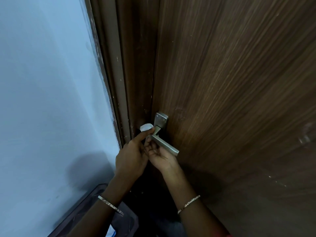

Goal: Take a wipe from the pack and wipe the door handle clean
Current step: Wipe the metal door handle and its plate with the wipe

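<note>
Your left hand (pixel 131 156) pinches the wipe (pixel 146 126) against the inner end of the handle (pixel 164 144), just below its plate (pixel 161 119), likely to scrub that joint. Your right hand (pixel 162 156), touching the left, curls round the handle from beneath, seemingly steadying it.

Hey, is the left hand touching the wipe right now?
Touching. The head view shows the left hand pinching the wipe at its fingertips, just left of the door handle.

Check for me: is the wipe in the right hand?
No, the left hand pinches the white wipe beside the door handle, while the right hand sits under that handle.
</note>
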Demonstrator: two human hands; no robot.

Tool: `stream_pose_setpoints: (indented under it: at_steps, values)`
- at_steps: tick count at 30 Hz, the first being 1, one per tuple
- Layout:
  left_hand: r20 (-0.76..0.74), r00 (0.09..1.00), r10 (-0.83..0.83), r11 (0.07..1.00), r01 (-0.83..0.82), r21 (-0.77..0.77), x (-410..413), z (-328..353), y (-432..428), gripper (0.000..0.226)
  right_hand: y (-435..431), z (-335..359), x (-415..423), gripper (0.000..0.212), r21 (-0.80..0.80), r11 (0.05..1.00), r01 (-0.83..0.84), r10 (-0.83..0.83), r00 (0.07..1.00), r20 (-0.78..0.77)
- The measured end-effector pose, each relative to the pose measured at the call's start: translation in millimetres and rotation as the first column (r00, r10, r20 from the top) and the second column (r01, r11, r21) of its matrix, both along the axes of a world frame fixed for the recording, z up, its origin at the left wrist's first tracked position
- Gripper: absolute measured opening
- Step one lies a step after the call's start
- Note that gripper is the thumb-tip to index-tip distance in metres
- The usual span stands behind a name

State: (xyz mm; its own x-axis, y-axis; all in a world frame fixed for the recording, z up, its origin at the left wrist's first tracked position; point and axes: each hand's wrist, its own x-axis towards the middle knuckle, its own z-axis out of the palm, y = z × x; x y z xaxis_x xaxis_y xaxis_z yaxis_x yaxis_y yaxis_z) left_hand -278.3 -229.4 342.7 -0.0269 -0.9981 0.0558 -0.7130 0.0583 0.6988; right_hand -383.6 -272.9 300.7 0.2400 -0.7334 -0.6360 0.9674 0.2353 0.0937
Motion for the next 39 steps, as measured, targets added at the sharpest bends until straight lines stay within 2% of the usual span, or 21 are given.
stream_pose_setpoints:
  at_steps: [2,5,7,9,17,22,24,26,27,28,29,30,31,32,33,34,36,37,39]
  values:
    - [0.000,1.000,0.009,1.000,-0.009,-0.022,-1,0,0,0.072,-8,-3,4,0.015,0.018,1.000,0.022,-0.023,0.999,0.040]
    - [0.021,1.000,0.011,1.000,-0.010,-0.025,0,2,0,0.071,-7,-2,2,0.016,-0.019,0.999,0.033,-0.032,0.998,0.055]
    - [0.035,0.999,0.007,1.000,-0.006,-0.018,0,3,1,0.074,2,2,-1,0.032,-0.052,0.999,0.008,-0.008,1.000,-0.005]
    - [0.045,0.999,0.006,1.000,-0.005,-0.021,0,3,1,0.080,11,3,-9,0.038,-0.058,0.998,-0.008,0.004,0.997,-0.073]
    - [0.048,0.999,0.008,1.000,-0.007,-0.026,1,-7,-3,0.080,29,14,-33,0.018,-0.115,0.990,-0.077,0.041,0.956,-0.291]
    - [0.036,0.999,-0.005,0.999,0.007,-0.036,2,-8,-3,0.081,33,27,-38,0.034,-0.058,0.996,-0.073,0.046,0.929,-0.368]
    - [0.037,0.999,-0.009,1.000,0.010,-0.029,2,-7,-2,0.082,39,34,-41,0.032,-0.033,0.999,-0.036,0.017,0.892,-0.451]
    - [0.033,0.999,-0.006,0.999,0.007,-0.035,2,-7,-2,0.081,47,42,-44,0.026,-0.067,0.998,-0.020,-0.029,0.754,-0.656]
    - [0.027,1.000,-0.003,0.999,0.004,-0.036,2,-6,-2,0.081,52,46,-43,0.024,-0.121,0.993,-0.007,-0.089,0.630,-0.772]
    - [0.025,1.000,-0.001,0.999,0.002,-0.035,2,-6,-2,0.082,55,49,-43,0.023,-0.204,0.979,0.005,-0.184,0.458,-0.870]
    - [0.025,1.000,-0.001,0.999,0.002,-0.033,2,-5,-1,0.082,57,53,-41,0.023,-0.303,0.953,0.002,-0.296,0.226,-0.928]
    - [0.025,1.000,-0.004,1.000,0.005,-0.030,2,-5,-1,0.083,57,56,-39,0.023,-0.394,0.919,-0.031,-0.395,-0.041,-0.918]
    - [0.027,1.000,-0.006,1.000,0.007,-0.024,2,-4,-1,0.084,54,57,-37,0.023,-0.460,0.883,-0.089,-0.466,-0.286,-0.837]
    - [0.031,1.000,-0.006,1.000,0.006,-0.018,2,-3,-1,0.085,49,57,-36,0.024,-0.499,0.853,-0.156,-0.507,-0.476,-0.718]
    - [0.037,0.999,-0.001,1.000,0.002,-0.012,2,-3,-1,0.086,42,56,-34,0.024,-0.514,0.829,-0.221,-0.530,-0.605,-0.595]
    - [0.041,0.999,0.003,1.000,-0.002,-0.010,1,-3,-1,0.086,36,55,-32,0.023,-0.511,0.814,-0.276,-0.538,-0.688,-0.486]
    - [0.041,0.999,0.007,1.000,-0.007,-0.014,1,-5,-3,0.085,25,49,-26,0.021,-0.464,0.817,-0.342,-0.517,-0.791,-0.327]
    - [0.034,0.999,0.006,1.000,-0.005,-0.017,0,-6,-3,0.085,23,46,-25,0.021,-0.437,0.826,-0.355,-0.500,-0.819,-0.280]
    - [0.027,1.000,0.002,1.000,-0.002,-0.016,1,-7,-3,0.086,22,41,-26,0.021,-0.404,0.843,-0.356,-0.486,-0.826,-0.286]
